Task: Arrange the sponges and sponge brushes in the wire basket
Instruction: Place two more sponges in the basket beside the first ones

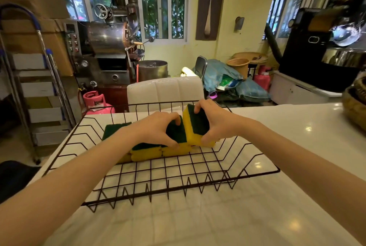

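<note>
Indoors, white counter (257, 216), wire basket (257, 172), roasters behind

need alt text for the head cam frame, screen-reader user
Two bare hands work over a black wire basket on a white counter: the right hand grips a yellow-and-green sponge tilted on edge, the left hand presses on a row of flat sponges inside. Behind stand a white chair, a metal machine and a pink gas cylinder.

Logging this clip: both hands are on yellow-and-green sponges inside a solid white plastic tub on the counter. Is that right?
Not quite. The head view shows the left hand and right hand on yellow-and-green sponges, but the container is a black wire basket, open mesh, not a solid white plastic tub. It sits on the white counter.
</note>
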A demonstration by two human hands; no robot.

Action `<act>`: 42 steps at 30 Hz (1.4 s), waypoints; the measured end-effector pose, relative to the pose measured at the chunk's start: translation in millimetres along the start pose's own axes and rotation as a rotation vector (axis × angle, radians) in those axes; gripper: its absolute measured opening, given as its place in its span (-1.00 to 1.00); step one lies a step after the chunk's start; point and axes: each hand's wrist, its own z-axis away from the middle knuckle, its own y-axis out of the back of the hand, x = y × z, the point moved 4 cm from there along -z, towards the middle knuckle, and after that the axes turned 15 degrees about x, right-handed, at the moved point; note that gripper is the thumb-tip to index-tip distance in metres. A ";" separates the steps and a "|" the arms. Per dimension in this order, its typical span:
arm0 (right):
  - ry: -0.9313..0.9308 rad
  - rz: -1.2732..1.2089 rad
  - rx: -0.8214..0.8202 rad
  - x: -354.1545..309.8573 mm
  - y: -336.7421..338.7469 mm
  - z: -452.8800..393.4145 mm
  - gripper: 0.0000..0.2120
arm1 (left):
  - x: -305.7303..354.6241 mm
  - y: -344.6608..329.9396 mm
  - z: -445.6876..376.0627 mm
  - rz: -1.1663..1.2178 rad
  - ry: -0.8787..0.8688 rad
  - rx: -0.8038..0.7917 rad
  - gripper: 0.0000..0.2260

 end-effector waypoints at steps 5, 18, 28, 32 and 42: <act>-0.028 0.091 -0.043 4.1 -1.9 -2.2 -0.35 | -1.5 -4.9 -1.6 -0.028 0.013 -0.039 -0.55; 0.032 0.264 -0.148 0.9 -23.8 -7.1 -0.33 | -1.5 -10.3 5.7 0.158 0.071 -0.072 -0.55; -0.041 0.222 -0.198 5.7 -25.7 -6.6 -0.33 | -1.7 -11.2 6.7 0.128 0.049 -0.058 -0.51; -0.024 0.256 -0.192 4.6 -25.9 -6.3 -0.32 | -2.0 -12.4 7.0 0.089 0.034 -0.089 -0.45; -0.030 0.281 -0.215 1.8 -22.5 -1.0 -0.30 | 8.7 -7.8 9.3 -0.020 0.027 -0.185 -0.37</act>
